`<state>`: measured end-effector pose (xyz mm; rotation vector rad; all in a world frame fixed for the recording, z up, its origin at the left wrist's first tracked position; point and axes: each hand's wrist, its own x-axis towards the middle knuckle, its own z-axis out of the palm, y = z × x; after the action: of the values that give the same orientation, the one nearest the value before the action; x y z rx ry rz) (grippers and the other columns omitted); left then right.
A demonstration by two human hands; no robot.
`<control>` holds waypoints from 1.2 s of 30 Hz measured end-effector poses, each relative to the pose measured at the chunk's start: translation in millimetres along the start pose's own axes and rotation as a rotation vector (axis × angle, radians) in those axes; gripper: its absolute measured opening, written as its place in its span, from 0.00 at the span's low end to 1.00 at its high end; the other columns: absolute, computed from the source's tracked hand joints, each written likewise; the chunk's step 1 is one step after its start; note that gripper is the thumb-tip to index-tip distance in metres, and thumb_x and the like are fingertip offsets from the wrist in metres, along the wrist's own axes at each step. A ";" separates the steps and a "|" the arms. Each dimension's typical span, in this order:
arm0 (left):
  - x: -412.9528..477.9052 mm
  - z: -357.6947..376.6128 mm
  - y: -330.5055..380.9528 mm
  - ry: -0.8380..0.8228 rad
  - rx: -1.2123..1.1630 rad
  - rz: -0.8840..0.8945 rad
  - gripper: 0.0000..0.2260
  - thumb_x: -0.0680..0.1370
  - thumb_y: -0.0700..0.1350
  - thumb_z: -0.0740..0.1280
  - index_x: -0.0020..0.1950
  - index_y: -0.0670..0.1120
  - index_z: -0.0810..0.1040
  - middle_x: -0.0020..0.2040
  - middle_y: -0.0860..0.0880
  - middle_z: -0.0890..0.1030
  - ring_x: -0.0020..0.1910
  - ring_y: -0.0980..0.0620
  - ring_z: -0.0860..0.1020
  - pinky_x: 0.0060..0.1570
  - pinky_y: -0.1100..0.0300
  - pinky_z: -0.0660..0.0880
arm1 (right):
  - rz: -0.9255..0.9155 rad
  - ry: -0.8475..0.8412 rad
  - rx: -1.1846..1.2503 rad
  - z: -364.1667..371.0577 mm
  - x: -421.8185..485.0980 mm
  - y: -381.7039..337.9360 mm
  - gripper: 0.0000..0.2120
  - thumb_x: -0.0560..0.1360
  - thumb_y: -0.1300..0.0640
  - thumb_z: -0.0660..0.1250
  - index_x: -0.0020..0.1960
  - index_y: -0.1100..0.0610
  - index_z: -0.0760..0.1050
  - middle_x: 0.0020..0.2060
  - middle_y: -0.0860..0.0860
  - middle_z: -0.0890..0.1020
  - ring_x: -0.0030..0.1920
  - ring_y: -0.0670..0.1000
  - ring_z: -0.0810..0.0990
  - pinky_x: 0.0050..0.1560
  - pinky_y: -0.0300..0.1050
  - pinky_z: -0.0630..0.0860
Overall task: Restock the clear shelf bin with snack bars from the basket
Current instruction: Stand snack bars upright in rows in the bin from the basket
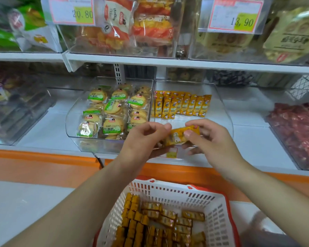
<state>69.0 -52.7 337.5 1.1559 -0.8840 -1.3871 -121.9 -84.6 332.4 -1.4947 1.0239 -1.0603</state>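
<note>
Both hands hold yellow snack bars (179, 136) in front of the clear shelf bin (223, 111). My left hand (144, 138) grips their left end, and my right hand (206, 138) pinches the right end between thumb and fingers. Inside the bin, a row of yellow snack bars (181, 105) stands upright against the back. Below, the white basket with a red rim (200, 194) holds several more yellow bars (157, 223).
A clear bin of round green-labelled biscuits (111, 113) sits left of the snack bar bin. A bin of red packets (298, 132) is at the right. The upper shelf (168, 62) carries bins with price tags. An orange ledge (43, 157) runs below the shelf.
</note>
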 end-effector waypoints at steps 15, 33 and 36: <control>-1.5 12.9 -10.2 -0.024 0.165 0.019 0.08 0.75 0.40 0.75 0.51 0.44 0.79 0.45 0.46 0.84 0.39 0.51 0.85 0.40 0.57 0.83 | 0.093 0.044 0.094 -7.8 4.8 1.1 0.26 0.71 0.56 0.77 0.67 0.52 0.75 0.49 0.53 0.84 0.46 0.54 0.86 0.40 0.48 0.83; 38.8 -40.4 -27.5 0.186 1.202 0.086 0.29 0.72 0.64 0.74 0.68 0.53 0.73 0.58 0.56 0.81 0.55 0.51 0.80 0.58 0.46 0.78 | -0.055 0.270 -0.779 -33.8 207.2 82.6 0.23 0.69 0.63 0.75 0.64 0.56 0.78 0.55 0.57 0.83 0.54 0.58 0.82 0.54 0.45 0.76; 42.6 -37.9 -30.3 0.212 1.218 0.100 0.27 0.73 0.63 0.74 0.66 0.54 0.72 0.55 0.56 0.82 0.54 0.51 0.81 0.59 0.45 0.77 | -0.053 0.244 -0.846 -25.0 220.9 99.0 0.24 0.71 0.63 0.74 0.66 0.55 0.77 0.52 0.55 0.83 0.52 0.56 0.81 0.51 0.41 0.73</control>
<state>99.4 -86.8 291.9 2.0468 -1.6673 -0.5213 -97.4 -316.9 264.3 -2.0882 1.7508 -0.8929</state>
